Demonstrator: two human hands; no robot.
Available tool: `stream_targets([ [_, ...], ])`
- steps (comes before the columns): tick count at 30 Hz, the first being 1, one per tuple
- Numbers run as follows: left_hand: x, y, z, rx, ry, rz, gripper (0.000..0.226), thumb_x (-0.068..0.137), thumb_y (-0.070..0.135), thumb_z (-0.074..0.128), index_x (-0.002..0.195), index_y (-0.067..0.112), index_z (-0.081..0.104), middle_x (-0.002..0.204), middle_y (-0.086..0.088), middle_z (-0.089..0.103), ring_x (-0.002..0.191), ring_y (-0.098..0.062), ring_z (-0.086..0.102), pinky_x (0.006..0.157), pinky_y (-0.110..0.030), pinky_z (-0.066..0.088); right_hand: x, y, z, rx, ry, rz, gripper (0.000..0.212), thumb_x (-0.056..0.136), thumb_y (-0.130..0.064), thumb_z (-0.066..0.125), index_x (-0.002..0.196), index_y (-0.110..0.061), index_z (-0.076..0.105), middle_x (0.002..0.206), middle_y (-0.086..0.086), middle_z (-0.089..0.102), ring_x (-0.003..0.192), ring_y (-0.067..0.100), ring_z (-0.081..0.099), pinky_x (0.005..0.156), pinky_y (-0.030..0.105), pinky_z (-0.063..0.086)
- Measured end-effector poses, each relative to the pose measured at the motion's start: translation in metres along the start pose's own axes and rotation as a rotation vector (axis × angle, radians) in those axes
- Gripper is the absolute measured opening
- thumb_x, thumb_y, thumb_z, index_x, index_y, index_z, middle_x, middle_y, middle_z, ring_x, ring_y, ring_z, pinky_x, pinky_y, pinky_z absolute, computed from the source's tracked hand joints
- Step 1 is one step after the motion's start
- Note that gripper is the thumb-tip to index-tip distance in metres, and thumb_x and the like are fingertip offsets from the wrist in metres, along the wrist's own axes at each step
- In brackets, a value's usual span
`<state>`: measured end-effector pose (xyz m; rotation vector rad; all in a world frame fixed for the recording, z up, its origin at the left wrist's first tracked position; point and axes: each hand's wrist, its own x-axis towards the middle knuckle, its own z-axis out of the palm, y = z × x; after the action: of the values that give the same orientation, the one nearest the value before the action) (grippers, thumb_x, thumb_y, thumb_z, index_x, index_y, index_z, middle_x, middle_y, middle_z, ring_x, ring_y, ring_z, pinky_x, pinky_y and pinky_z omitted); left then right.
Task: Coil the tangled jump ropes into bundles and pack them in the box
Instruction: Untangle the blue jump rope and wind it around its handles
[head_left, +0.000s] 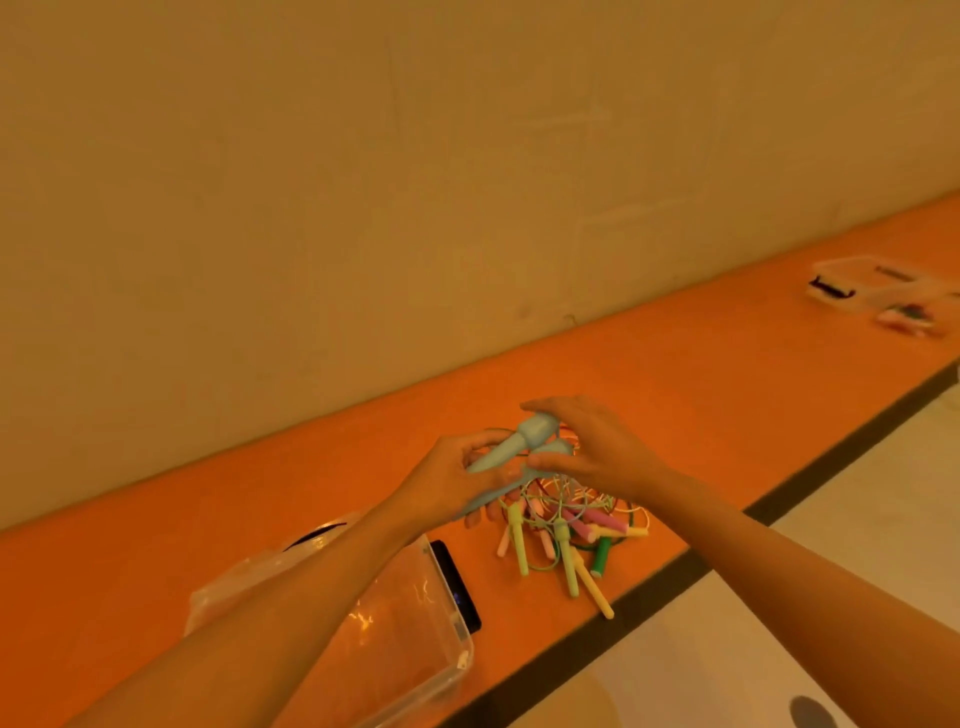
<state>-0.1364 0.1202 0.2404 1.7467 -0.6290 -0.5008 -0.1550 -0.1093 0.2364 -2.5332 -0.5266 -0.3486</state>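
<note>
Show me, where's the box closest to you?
In the head view the box sits low, left of centre on the orange ledge, partly under the left arm, left of the rope pile.

Rope pile (566, 525) right under fingers (561, 408) on blue handles (514, 449), blocks way down. Box (410, 613), phone (457, 587) below-left of fingers. Bare counter (675, 374) beyond fingertips to wall (363, 208). Free air above fingers.

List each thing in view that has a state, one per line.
left hand: grips the blue handles by the thin ends.
right hand: pinches their thick ends.
blue handles: held side by side above the pile.
jump rope pile: tangled, lying on the orange counter.
clear box: open, no ropes visible inside.
far container: blurred, open or closed unclear.
</note>
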Motion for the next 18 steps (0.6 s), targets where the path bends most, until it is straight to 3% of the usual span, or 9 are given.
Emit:
stream_targets([
  [5,-0.035,0.008,-0.011,-0.011,0.080,0.022,0.040,0.088,0.030,0.076,0.125,0.030,0.062,0.083,-0.018,0.073,0.059,-0.054,0.057,0.047,-0.033,0.044,-0.005,-0.044,0.005,0.057,0.058,0.069,0.065,0.087,-0.069,0.047,0.135,-0.026,0.053,0.125,-0.010,0.057,0.111,0.007,0.052,0.090,0.029,0.044],
  [7,-0.044,0.010,-0.017,-0.013,0.112,0.014,0.044,0.086,0.031,0.078,0.126,0.027,0.062,0.083,-0.019,0.073,0.056,-0.046,0.057,0.047,-0.032,0.044,-0.006,-0.055,0.005,0.078,0.092,0.085,0.062,0.087,-0.069,0.047,0.132,-0.027,0.054,0.126,-0.008,0.061,0.112,0.009,0.056,0.089,0.031,0.047],
  [10,-0.051,0.013,-0.019,-0.005,0.131,0.027,0.037,0.083,0.028,0.079,0.117,0.032,0.065,0.081,-0.016,0.074,0.057,-0.031,0.060,0.044,-0.029,0.044,-0.009,-0.060,0.010,0.132,0.135,0.071,0.051,0.088,-0.064,0.052,0.121,-0.026,0.059,0.113,-0.008,0.066,0.097,0.007,0.061,0.078,0.029,0.049],
  [12,-0.054,0.011,-0.015,0.011,0.151,0.024,0.035,0.082,0.026,0.081,0.113,0.030,0.067,0.075,-0.013,0.073,0.053,-0.023,0.060,0.042,-0.026,0.043,-0.016,-0.057,0.021,0.253,0.144,0.113,0.040,0.090,-0.061,0.055,0.114,-0.029,0.059,0.100,-0.008,0.066,0.085,0.010,0.062,0.069,0.035,0.051],
  [15,-0.051,0.000,-0.008,0.000,0.214,-0.003,0.030,0.079,0.024,0.083,0.106,0.027,0.070,0.062,-0.007,0.068,0.046,-0.019,0.058,0.040,-0.025,0.041,-0.023,-0.050,0.037,0.383,0.131,0.159,0.031,0.091,-0.063,0.053,0.109,-0.038,0.056,0.090,0.000,0.063,0.074,0.023,0.060,0.063,0.051,0.049],
  [18,-0.048,-0.013,-0.006,0.029,0.245,-0.024,0.024,0.081,0.023,0.081,0.102,0.025,0.071,0.069,0.002,0.070,0.048,-0.017,0.063,0.039,-0.025,0.044,-0.020,-0.050,0.043,0.470,0.095,0.216,0.032,0.086,-0.070,0.053,0.102,-0.042,0.058,0.085,0.003,0.062,0.069,0.023,0.059,0.059,0.051,0.048],
])
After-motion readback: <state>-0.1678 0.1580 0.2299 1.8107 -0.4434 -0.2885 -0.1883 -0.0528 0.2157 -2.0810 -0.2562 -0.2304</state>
